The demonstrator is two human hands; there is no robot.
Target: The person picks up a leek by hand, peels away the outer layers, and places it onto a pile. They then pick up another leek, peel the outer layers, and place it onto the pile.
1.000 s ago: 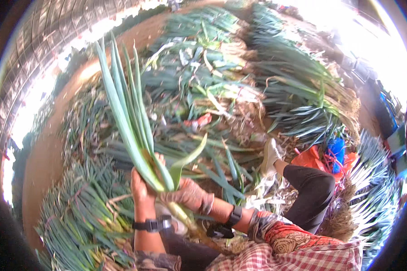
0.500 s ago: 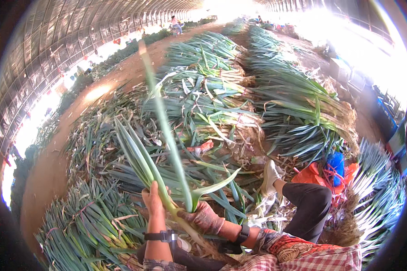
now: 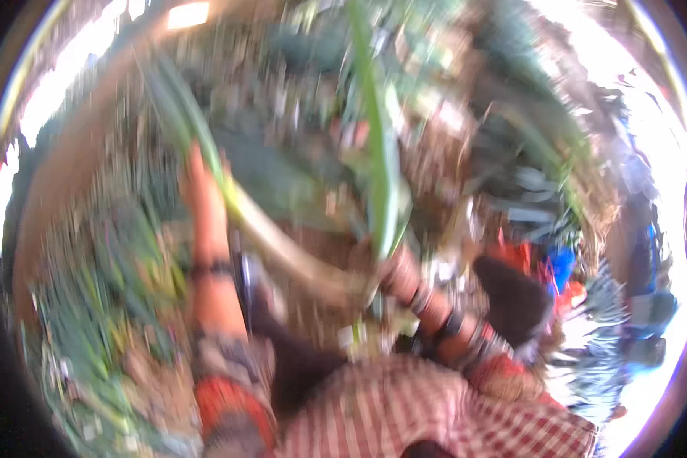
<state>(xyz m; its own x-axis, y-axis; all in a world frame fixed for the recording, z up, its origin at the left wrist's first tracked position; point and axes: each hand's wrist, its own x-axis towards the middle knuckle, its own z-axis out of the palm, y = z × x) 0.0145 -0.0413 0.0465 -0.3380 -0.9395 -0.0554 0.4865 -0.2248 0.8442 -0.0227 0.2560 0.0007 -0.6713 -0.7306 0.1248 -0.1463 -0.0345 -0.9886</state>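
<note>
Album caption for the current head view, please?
Amid blur, the left hand grips a long green-and-white leafy stalk while the right hand holds a long green leaf.

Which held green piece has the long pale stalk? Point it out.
The leek in the left hand; its pale stalk curves toward the right hand, whose leaf shows green.

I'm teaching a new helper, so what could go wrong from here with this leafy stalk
The pale stalk curves down from the left hand, so it might snap if bent harder. The long green leaf rising from the right hand could slip if the grip is loose; blur hides how firm it is.
</note>
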